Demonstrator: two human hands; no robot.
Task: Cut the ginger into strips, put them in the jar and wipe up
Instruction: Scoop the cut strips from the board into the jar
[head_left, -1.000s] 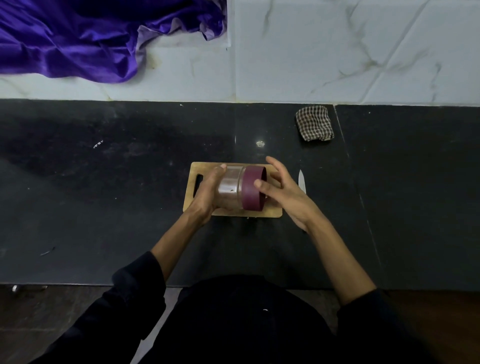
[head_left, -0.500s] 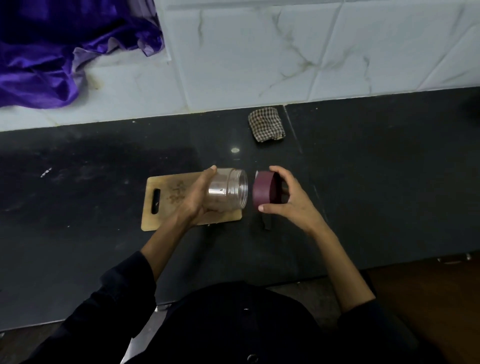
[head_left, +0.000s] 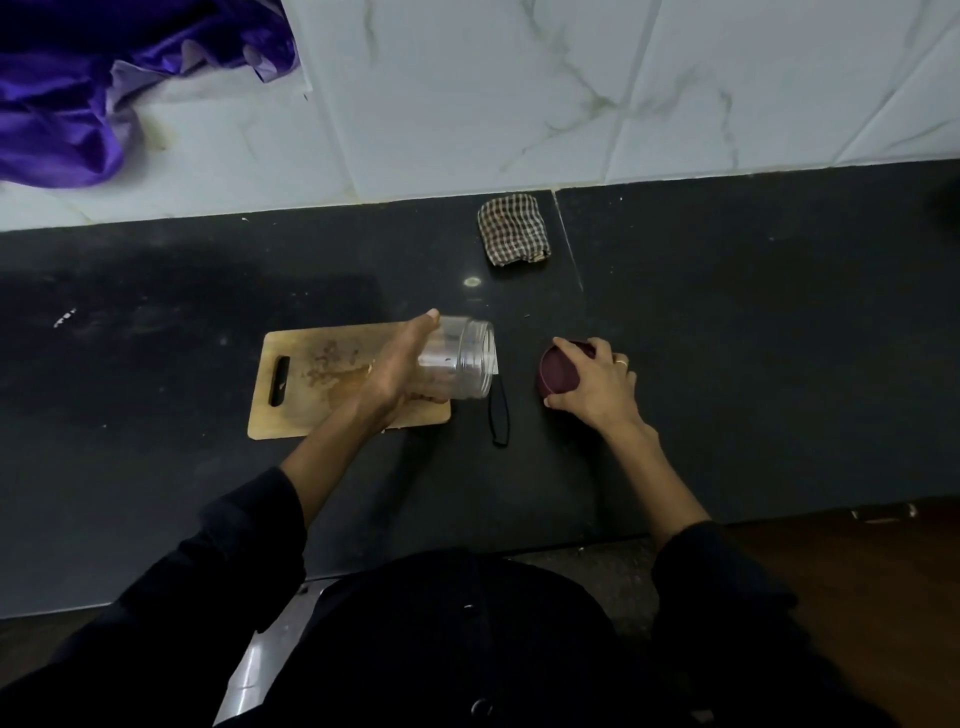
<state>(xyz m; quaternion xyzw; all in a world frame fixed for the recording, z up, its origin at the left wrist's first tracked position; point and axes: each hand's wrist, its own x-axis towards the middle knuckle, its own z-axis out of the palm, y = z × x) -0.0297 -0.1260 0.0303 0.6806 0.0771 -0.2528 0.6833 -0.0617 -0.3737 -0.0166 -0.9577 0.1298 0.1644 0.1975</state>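
**Jar opened, lid going down beside the board**

A person at a dark counter (head_left: 727, 322) holds a clear plastic jar (head_left: 460, 364) on its side in the left hand (head_left: 400, 371), fingers and thumb wrapped round its body, the open mouth turned to the right above the right end of a wooden cutting board (head_left: 311, 384). The right hand (head_left: 592, 387) grasps the dark red lid (head_left: 558, 371), held on edge at the counter well to the right of the jar. The lid seems to be parked out of the way so the jar is free for filling, and the jar sits over the board probably because that is where the strips would be gathered.

The ginger itself is hard to make out: brownish scraps or stains mark the middle of the board, and something dark may lie inside the jar near the palm, but the dim light does not settle whether either is cut ginger. A knife (head_left: 500, 415) lies between board and lid, its dark handle showing, its blade mostly hidden behind the jar. A folded checked cloth (head_left: 513, 230) waits near the tiled wall (head_left: 467, 104), untouched, presumably for the wiping. Purple fabric (head_left: 67, 98) is cut off at the upper left, and the person's dark sleeves fill the lower edge.
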